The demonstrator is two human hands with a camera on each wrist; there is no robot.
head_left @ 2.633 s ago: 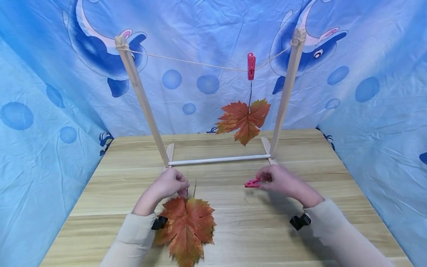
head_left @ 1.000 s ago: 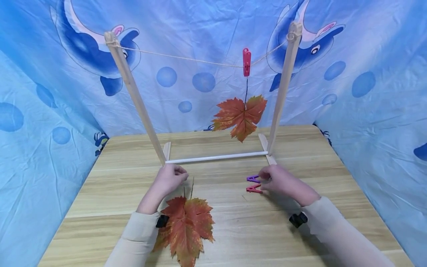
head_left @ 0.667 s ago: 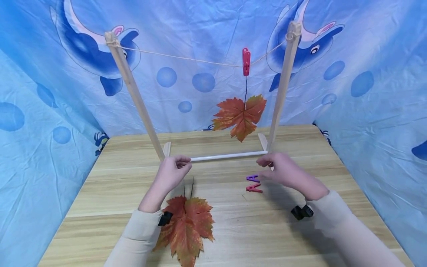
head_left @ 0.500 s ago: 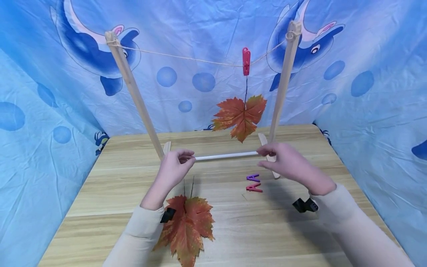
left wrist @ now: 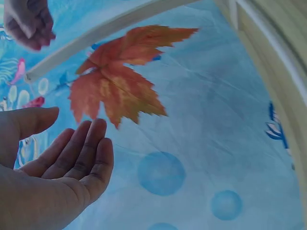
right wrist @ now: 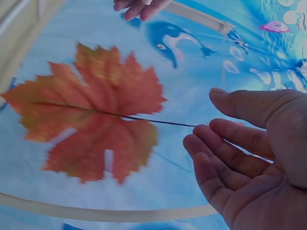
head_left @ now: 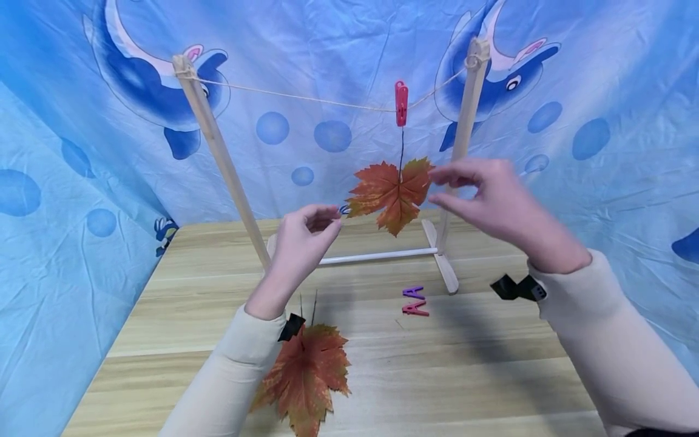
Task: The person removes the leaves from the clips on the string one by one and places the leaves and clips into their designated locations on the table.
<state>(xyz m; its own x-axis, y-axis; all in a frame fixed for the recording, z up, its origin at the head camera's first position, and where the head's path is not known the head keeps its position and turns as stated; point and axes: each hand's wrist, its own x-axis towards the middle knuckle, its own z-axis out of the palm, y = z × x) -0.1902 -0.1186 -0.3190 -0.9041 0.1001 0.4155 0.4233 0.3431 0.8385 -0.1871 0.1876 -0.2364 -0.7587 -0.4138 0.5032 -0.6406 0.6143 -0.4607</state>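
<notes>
- Two hands are seen raised in the head view on either side of the hanging leaf (head_left: 394,193), which dangles by its dark stem from a red clip (head_left: 401,104) on the string (head_left: 306,100) of a wooden frame (head_left: 218,152). The left hand (head_left: 303,238) is held below and to the left of the leaf, fingers loosely apart, nothing held. The right hand (head_left: 488,197) is held to the right at leaf height, fingers relaxed and empty, its fingertips just beside the leaf's edge; it is judged the nearer. The leaf's long axis runs vertically, stem up. A second leaf (head_left: 306,379) and two small clips (head_left: 414,301) are left lying on the bench (head_left: 491,376).
- From the left wrist, the left hand (left wrist: 53,167) is shown open, palm up, with the leaf (left wrist: 120,81) just beyond its fingertips, apart from them.
- From the right wrist, the right hand (right wrist: 249,153) is shown open, the fingertips close to the stem (right wrist: 158,122); contact cannot be told.
</notes>
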